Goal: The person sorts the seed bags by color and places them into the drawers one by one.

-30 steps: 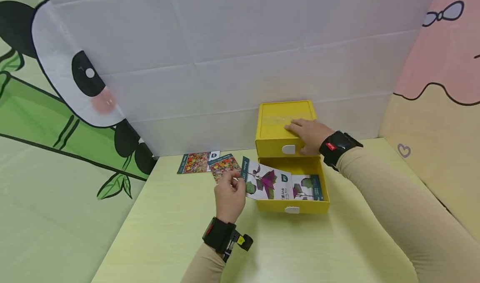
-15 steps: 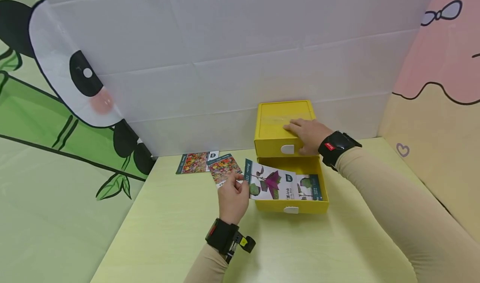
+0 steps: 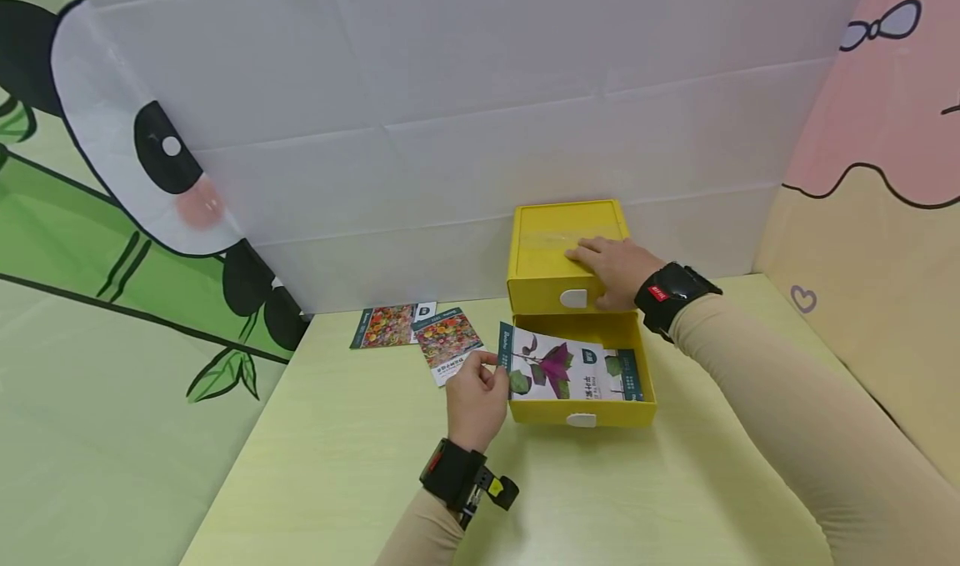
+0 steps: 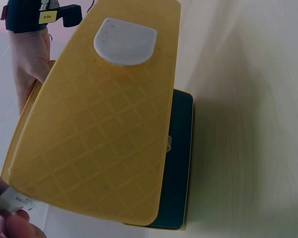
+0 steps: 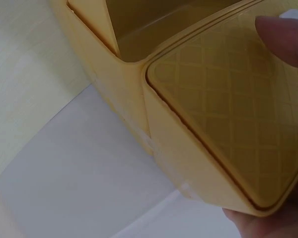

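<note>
This looks to me like a makeshift booth around a pale wood-grain table (image 3: 337, 483): creased white sheeting (image 3: 450, 124) closes the back, a cartoon panda (image 3: 105, 124) with green bamboo (image 3: 82, 241) fills the left side, a pink-and-cream cartoon print (image 3: 862, 124) the right. A small camera (image 3: 504, 492) sits on a black wristband (image 3: 452, 473). Which building, I can't tell.

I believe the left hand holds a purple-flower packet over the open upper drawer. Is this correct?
Not quite: the open drawer is the lower one, as the head view shows; the upper drawer is shut. The left hand does hold the purple-flower packet over the open one.
</note>
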A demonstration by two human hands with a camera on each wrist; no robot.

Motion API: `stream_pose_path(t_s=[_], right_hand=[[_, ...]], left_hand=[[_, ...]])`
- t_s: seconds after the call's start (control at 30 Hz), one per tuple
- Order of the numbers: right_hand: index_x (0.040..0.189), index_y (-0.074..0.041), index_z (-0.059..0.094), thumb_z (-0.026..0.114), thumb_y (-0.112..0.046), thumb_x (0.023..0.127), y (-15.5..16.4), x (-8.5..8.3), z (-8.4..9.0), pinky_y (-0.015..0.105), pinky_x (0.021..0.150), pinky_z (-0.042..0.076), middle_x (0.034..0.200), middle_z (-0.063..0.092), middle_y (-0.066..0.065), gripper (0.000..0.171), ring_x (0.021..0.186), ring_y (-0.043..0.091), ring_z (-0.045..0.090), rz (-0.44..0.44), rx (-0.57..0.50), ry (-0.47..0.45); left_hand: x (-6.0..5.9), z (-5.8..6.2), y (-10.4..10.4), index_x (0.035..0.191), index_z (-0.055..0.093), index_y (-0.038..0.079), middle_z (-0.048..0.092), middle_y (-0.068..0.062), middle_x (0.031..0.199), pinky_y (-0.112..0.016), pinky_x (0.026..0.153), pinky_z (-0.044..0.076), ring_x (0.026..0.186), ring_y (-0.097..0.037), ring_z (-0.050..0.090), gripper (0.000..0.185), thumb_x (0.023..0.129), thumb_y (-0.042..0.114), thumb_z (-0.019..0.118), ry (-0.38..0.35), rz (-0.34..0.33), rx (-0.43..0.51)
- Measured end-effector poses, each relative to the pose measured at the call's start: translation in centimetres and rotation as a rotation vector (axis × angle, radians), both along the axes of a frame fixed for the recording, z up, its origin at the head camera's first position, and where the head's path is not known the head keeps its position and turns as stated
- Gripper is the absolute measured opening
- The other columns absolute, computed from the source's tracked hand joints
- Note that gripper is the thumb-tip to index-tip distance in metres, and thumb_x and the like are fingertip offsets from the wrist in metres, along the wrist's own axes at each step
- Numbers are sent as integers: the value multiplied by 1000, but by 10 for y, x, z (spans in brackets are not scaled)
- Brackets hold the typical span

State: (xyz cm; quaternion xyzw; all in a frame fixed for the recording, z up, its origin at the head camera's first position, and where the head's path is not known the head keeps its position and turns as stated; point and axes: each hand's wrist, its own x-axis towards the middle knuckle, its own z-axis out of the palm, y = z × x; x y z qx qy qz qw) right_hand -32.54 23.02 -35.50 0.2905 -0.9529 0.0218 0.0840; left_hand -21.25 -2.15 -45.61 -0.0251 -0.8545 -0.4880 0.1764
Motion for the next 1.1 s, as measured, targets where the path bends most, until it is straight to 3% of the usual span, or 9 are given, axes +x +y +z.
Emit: stream_pose_path(t_s=[0.73,1.1], right_hand=[[144,-10,41,83,-24,71,0,0,-2,64,103,28,147,39,20,85,131,41,39,-38,0,-21],[144,-10,42,84,-25,71,-1,1,0,65,103,26,148,37,20,86,133,41,37,-39,7,-34]], left_hand=[[-1,-1,11,90,66,9,46,0,60,-25,45,31,50,-15,43,14,84,19,73,-120,30,-57],[-1,-1,12,88,65,7,47,-1,61,-26,46,32,53,-15,44,20,82,22,77,-104,22,-61]])
